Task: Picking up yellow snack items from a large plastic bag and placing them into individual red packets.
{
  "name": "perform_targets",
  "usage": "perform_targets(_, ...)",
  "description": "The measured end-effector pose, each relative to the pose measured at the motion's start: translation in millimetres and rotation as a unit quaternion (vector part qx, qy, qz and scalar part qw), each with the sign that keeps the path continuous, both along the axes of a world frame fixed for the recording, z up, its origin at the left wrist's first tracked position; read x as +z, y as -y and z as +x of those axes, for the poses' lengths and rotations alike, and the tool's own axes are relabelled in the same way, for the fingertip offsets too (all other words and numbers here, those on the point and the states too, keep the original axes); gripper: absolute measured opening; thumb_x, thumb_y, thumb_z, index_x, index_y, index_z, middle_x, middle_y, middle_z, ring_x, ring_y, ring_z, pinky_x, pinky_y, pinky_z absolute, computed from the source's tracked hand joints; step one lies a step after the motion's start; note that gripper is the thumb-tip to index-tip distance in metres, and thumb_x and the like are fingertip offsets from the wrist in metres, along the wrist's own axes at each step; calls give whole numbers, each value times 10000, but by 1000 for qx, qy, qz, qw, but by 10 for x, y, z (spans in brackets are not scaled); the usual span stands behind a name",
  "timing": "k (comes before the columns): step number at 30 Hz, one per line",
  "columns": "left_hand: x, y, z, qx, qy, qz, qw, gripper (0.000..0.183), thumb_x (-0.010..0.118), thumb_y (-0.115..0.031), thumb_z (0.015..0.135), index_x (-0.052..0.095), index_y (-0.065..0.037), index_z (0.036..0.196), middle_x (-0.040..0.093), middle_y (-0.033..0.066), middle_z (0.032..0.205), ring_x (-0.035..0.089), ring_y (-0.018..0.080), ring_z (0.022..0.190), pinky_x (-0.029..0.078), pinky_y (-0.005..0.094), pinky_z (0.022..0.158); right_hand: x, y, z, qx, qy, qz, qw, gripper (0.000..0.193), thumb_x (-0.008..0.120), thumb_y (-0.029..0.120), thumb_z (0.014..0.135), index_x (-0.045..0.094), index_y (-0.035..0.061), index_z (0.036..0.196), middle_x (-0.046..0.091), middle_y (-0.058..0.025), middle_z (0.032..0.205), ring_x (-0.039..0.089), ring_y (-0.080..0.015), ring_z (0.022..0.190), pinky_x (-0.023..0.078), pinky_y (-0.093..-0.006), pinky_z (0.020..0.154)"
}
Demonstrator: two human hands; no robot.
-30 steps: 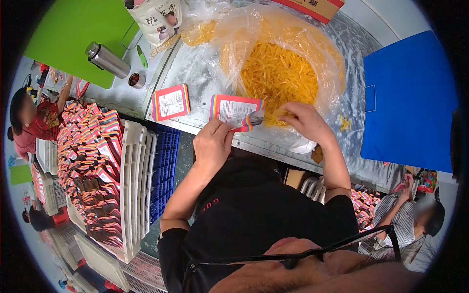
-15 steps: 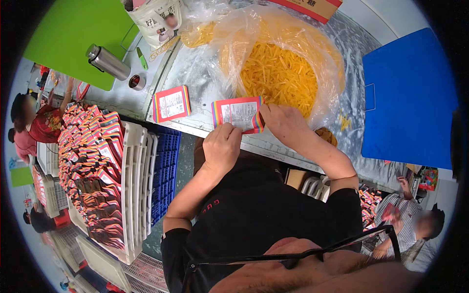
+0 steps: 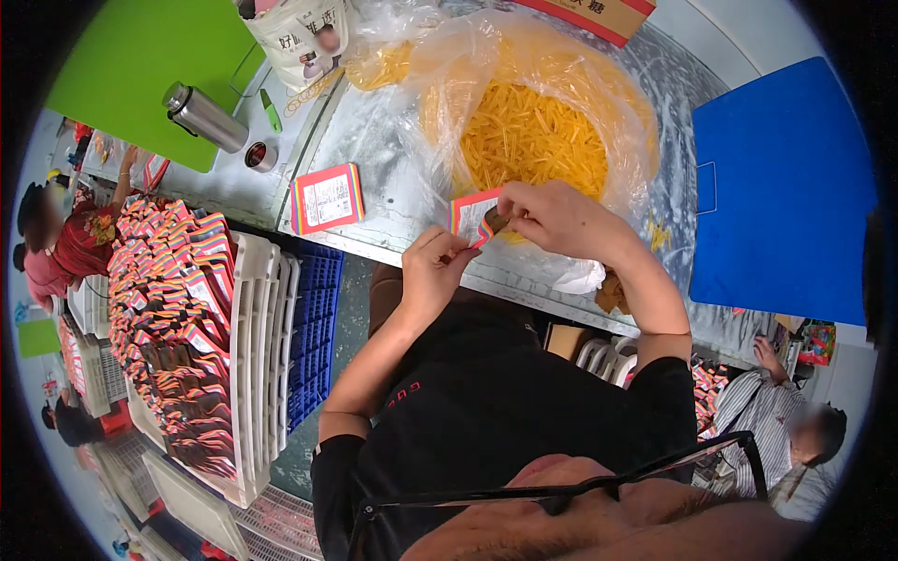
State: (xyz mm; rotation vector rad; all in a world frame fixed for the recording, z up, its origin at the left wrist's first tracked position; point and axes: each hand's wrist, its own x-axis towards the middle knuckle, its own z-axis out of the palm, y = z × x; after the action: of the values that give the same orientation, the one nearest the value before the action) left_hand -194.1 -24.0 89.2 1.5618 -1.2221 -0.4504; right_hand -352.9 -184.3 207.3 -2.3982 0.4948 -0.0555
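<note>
A flat red pouch (image 3: 468,214) with a rainbow-striped edge and white label is held between my two hands just over the table's near edge. My left hand (image 3: 435,271) pinches its lower corner. The fingers of my right hand (image 3: 557,221) close on its right end, which is bent up; a brown patch shows there, and I cannot tell whether it belongs to the pouch. Another such pouch (image 3: 327,198) lies flat on the table to the left. Just beyond my right hand, a large clear plastic bag (image 3: 629,122) lies open, full of yellow strips (image 3: 538,136).
Stacked crates (image 3: 245,355) heaped with striped pouches (image 3: 178,327) stand at my left. A steel flask (image 3: 208,117), metal cup (image 3: 261,156) and green-handled tool (image 3: 271,110) are at the back left. A blue bin (image 3: 786,187) is at the right. Other people (image 3: 89,234) work nearby.
Both hands have moved slightly right with the pouch. Its right end, nearly flat before, is now bent up, and my right hand has shifted up and away from the near edge.
</note>
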Motion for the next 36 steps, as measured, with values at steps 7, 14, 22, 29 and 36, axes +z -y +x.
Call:
perform_targets(7,1,105,-10,-30,-43,-17,998,159,864,8,755,734,-5,844,654,73,782,627,182,718,485,313,616,-14,85,15,-7,52,41,998,241,643,206,979,705,63,1162,740,-147,851,718,-330,767,540,-415,704)
perform_targets(14,36,105,34,-28,-94,-76,992,142,834,56,776,734,6,863,667,79,801,652,168,721,515,285,620,-136,405,-247,-217,133,198,946,205,648,148,982,728,62,1149,742,-123,862,725,-287,790,547,-404,741)
perform_targets(22,86,50,206,26,-50,-72,996,153,824,79,776,698,16,835,618,43,764,590,108,699,450,248,630,-1208,865,-565,-222,-159,-232,934,276,784,279,860,741,28,967,707,-199,1060,694,-395,983,556,-479,823)
perform_targets(29,2,19,177,37,-75,-55,995,166,829,84,768,693,10,830,610,36,762,576,99,679,444,246,629,-1339,592,-328,-267,-118,-255,922,468,881,319,756,658,-22,986,672,-220,1045,684,-421,976,560,-503,777)
perform_targets(36,-31,-34,177,34,-67,-32,997,158,827,69,782,686,10,820,604,32,759,568,100,676,432,249,616,-1519,556,-272,-313,-62,-243,916,514,878,285,768,570,0,1066,660,-238,1074,676,-435,998,557,-510,772)
